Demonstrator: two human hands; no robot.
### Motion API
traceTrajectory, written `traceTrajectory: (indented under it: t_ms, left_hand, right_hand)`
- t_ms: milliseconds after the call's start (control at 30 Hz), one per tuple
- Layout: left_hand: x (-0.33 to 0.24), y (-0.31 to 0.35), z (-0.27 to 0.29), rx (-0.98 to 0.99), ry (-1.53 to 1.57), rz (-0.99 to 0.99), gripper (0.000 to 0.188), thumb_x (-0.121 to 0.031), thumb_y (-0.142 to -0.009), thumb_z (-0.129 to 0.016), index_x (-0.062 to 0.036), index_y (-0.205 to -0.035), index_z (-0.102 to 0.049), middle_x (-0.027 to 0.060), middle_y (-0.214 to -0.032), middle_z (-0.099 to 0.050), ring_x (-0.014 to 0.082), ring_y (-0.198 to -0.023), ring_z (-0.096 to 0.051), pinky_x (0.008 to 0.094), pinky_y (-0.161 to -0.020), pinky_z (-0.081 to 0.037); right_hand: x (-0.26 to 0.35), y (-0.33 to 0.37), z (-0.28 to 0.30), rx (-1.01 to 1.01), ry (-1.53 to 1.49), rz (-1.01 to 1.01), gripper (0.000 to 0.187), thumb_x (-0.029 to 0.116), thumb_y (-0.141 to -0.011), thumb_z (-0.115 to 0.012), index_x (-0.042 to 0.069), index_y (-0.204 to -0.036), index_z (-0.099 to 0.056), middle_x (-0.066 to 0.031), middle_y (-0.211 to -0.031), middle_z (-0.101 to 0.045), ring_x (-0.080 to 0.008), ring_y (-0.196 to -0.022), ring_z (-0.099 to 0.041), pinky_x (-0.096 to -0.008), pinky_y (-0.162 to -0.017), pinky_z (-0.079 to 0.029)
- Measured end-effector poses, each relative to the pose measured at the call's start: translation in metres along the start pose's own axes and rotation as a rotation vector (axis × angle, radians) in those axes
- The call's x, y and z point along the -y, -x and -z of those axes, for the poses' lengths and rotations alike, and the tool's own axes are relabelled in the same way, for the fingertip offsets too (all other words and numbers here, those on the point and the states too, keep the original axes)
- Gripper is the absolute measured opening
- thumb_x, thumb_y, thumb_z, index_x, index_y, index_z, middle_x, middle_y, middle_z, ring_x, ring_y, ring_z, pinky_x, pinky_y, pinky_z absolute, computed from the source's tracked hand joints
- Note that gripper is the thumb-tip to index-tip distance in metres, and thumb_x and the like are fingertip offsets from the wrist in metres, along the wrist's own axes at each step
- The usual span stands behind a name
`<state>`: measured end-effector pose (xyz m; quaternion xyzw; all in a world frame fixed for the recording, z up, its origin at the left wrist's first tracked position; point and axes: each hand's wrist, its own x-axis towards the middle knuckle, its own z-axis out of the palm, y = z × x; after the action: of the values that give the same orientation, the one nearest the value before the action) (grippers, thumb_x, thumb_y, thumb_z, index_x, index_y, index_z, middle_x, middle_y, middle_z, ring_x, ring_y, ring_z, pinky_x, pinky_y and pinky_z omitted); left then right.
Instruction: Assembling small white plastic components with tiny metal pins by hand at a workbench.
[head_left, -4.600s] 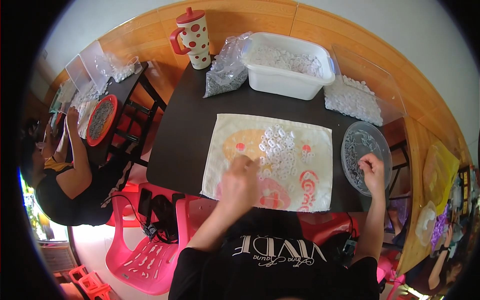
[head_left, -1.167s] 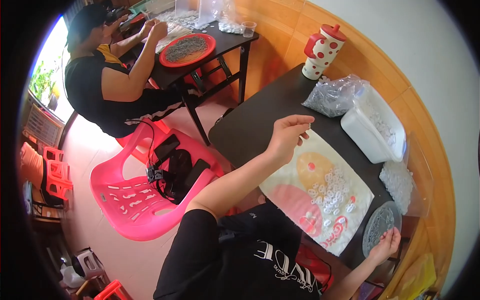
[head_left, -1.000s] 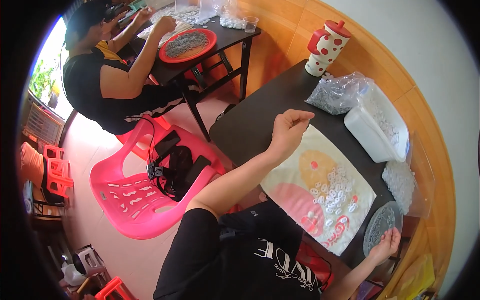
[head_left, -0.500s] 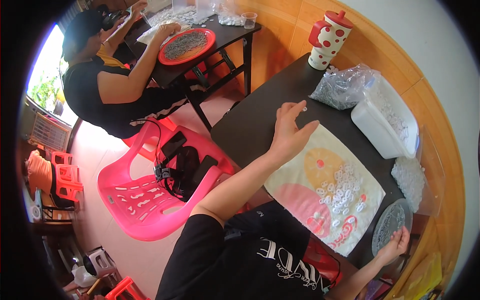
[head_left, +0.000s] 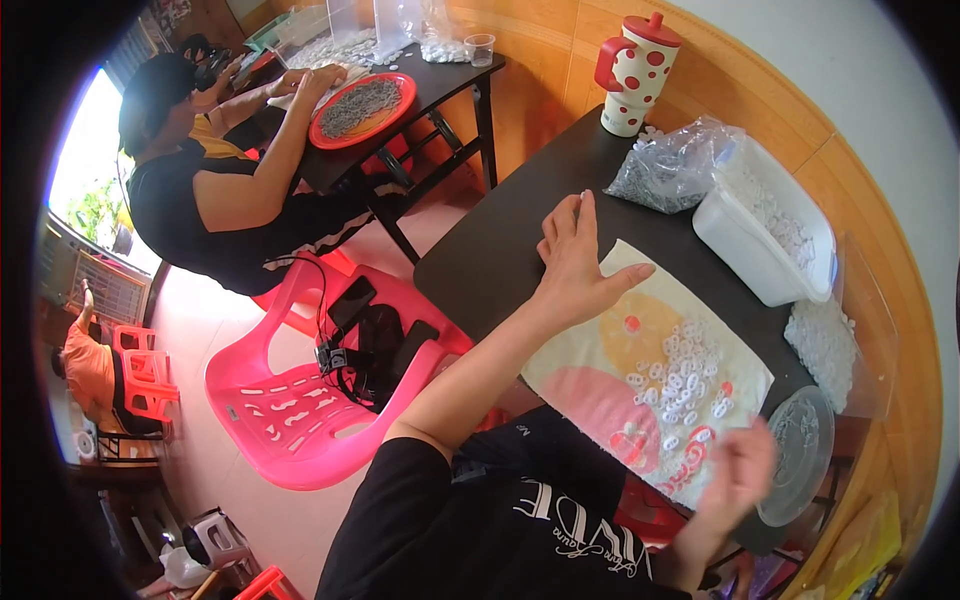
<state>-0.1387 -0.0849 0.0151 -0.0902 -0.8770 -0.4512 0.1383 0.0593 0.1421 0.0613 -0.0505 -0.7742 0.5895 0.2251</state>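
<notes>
My left hand (head_left: 572, 262) hovers over the far left edge of the cloth, with thumb and fingers spread apart. Whether anything small clings to its fingertips cannot be made out. A pale yellow cloth (head_left: 572, 350) with pink and orange prints lies on the dark table. Several small white oval plastic pieces (head_left: 690, 375) are heaped on its right half. My right hand (head_left: 740, 465), smeared by motion, is above the cloth's near right corner, beside the heap. Just right of it rests a clear round shallow dish (head_left: 800, 480) holding small thin grey pieces. What the right fingers hold is unclear.
Along the wall side stand a spotted tumbler (head_left: 637, 75), a clear bag (head_left: 665, 170) of grey pieces, a white bin (head_left: 745, 240) and a bag of white pieces (head_left: 820, 350). A pink chair (head_left: 270, 440) is at left. Another person (head_left: 215, 190) works beside a red tray (head_left: 325, 142).
My right hand has moved left from the round dish to the cloth's corner. My left hand's fingers have straightened and spread. The other person's hands have come together near the red tray.
</notes>
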Motion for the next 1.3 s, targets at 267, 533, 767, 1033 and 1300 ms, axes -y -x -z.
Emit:
traceTrajectory:
  t_ms: [267,533,767,1033,1300]
  left_hand:
    - [0.004,0.005,-0.007,0.068,0.004,-0.119,0.117,-0.057,-0.074,-0.075,0.0127,-0.147,-0.017,0.0274,-0.147,-0.022,0.0421,-0.135,-0.021,0.0526,-0.106,-0.023]
    - [0.002,0.007,-0.009,0.068,0.050,-0.204,0.116,-0.057,-0.072,-0.076,0.0095,-0.148,-0.019,0.0281,-0.146,-0.023,0.0433,-0.135,-0.023,0.0538,-0.106,-0.024]
    - [-0.003,0.010,-0.005,0.018,0.029,-0.272,0.102,-0.035,-0.073,-0.082,0.0012,-0.150,-0.026,0.0277,-0.147,-0.028,0.0419,-0.135,-0.029,0.0496,-0.111,-0.026]
    - [-0.015,0.014,-0.002,0.346,0.394,-0.559,0.025,-0.009,-0.071,-0.078,-0.0008,-0.094,-0.071,0.0134,-0.094,-0.066,0.0301,-0.094,-0.059,0.0383,-0.086,-0.045]
    - [-0.071,0.049,-0.004,0.516,0.021,-0.873,0.014,-0.002,-0.066,-0.077,-0.0046,-0.070,-0.064,0.0077,-0.071,-0.059,0.0299,-0.076,-0.055,0.0406,-0.071,-0.043]
  right_hand:
    - [0.004,-0.015,-0.110,0.540,0.563,0.558,0.076,-0.012,-0.068,-0.060,0.002,-0.141,-0.047,-0.0138,-0.083,-0.056,-0.0334,-0.068,-0.056,-0.0427,-0.064,-0.047]
    - [0.003,-0.015,-0.125,0.409,0.833,0.694,0.071,0.001,-0.073,-0.060,0.010,-0.143,-0.049,-0.0091,-0.075,-0.049,-0.0272,-0.067,-0.055,-0.0386,-0.060,-0.043]
    - [0.002,-0.016,-0.128,0.308,0.822,0.739,0.060,0.008,-0.075,-0.061,0.007,-0.135,-0.056,-0.0076,-0.076,-0.047,-0.0250,-0.066,-0.052,-0.0387,-0.061,-0.043]
    - [-0.007,-0.030,0.003,-0.057,0.399,0.535,0.032,-0.012,-0.074,-0.060,-0.001,-0.104,-0.063,-0.0126,-0.085,-0.058,-0.0266,-0.072,-0.059,-0.0323,-0.065,-0.048]
    - [-0.078,-0.008,0.172,-0.342,0.339,-0.011,0.012,-0.009,-0.085,-0.062,0.001,-0.090,-0.060,0.0008,-0.080,-0.059,-0.0061,-0.072,-0.056,-0.0218,-0.064,-0.045]
